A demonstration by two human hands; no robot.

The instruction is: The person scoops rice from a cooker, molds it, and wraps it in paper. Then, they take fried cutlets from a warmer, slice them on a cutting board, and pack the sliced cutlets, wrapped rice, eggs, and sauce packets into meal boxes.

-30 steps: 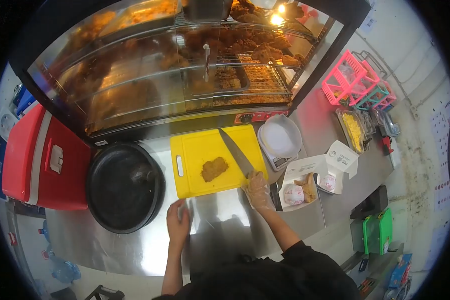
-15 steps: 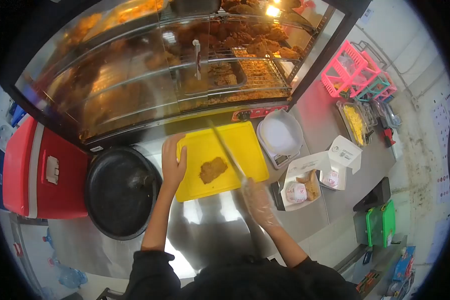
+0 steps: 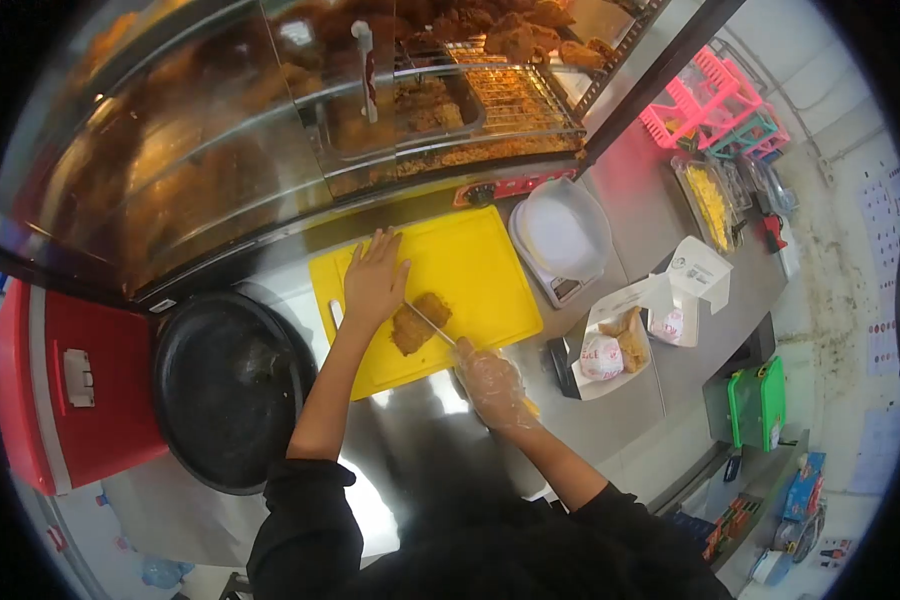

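A brown piece of breaded fried meat (image 3: 407,332) lies on the yellow cutting board (image 3: 490,265). My right hand (image 3: 492,388), in a clear plastic glove, is closed around a knife (image 3: 432,325). The blade crosses the middle of the meat, its tip toward the upper left. My left hand (image 3: 375,280), bare, lies over the board's left half with fingers stretched out. Its thumb side is close to the knife tip and the meat. Most of the knife's handle is hidden in my right hand.
Behind the board stands a heated glass cabinet (image 3: 220,180) of fried food. To the right are a kitchen scale (image 3: 564,288) carrying a white bowl (image 3: 565,235) and an open carton (image 3: 625,375) with wrapped food. A round black tray (image 3: 230,390) and red cooler (image 3: 90,390) stand left.
The knife has come down from a raised, blurred position onto the meat. My left hand has gone from the board's edge to lying spread over it. The camera view has shifted slightly.
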